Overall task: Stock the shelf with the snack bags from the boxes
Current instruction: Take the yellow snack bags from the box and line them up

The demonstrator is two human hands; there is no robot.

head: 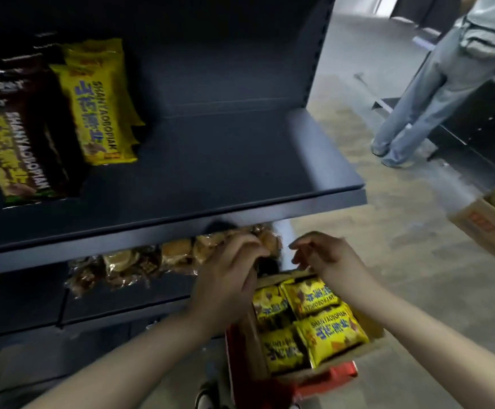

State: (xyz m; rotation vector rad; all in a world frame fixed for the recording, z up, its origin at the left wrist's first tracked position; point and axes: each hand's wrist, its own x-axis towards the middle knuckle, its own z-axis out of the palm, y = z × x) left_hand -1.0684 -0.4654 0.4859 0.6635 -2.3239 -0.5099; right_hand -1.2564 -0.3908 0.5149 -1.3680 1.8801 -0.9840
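A dark shelf [240, 178] carries yellow snack bags [95, 107] and brown bags [19, 152] at its left end. Clear cookie packs [140, 261] line the lower shelf [122, 305]. The left hand [228, 276] curls beside the packs, its grip unclear. The right hand [326, 255] hovers loosely curled, holding nothing, over a box [255, 349] of yellow packets [329, 332].

Straight ahead of you stands a dark blue-grey metal shelf unit [240, 160]. To your right, the mottled grey-and-tan concrete floor [358, 261] runs back to a low black metal rack [488, 119], where a person in pale blue wide-leg jeans [417, 93] stands. Light shows through a bright opening [383, 4] at the far end.
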